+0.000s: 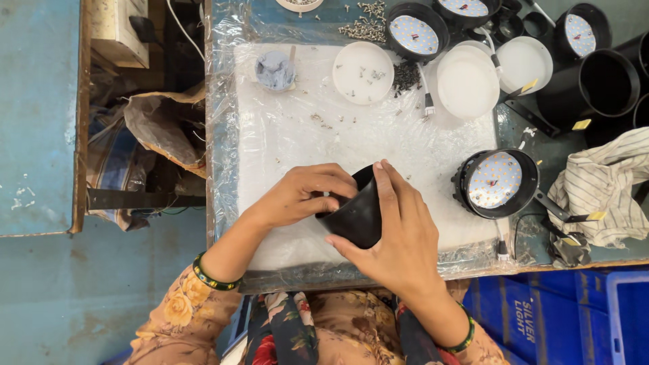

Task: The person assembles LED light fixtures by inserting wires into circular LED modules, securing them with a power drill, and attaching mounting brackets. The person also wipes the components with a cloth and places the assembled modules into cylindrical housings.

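I look down on the work table (230, 135), wrapped in clear plastic, with a white foam pad (297, 135) covering most of its middle. To my far right a row of black tubular housings (595, 84) lies on its side, and below them a striped cloth (602, 186) is bunched at the table edge. A blue crate (561, 314) sits below the table at my lower right.

On the pad, near its front edge, I hold a black cone-shaped housing (355, 216) between both hands. My right hand (395, 236) wraps its right side from below, fingers long and only loosely curled, the forefinger running up along the rim. My left hand (301, 196) comes over from the left, fingers bent down onto the upper rim, thumb pressing the side wall. So the housing sits squarely between the two palms, touching both.

Just right of my right hand stands a finished lamp with a lit-looking yellow LED disc (495, 181). Farther back are two white round diffusers (468, 82), a white dish with a few screws (363, 72), a small grey paste cup (275, 69), and a loose pile of screws (365, 27) at the far edge.
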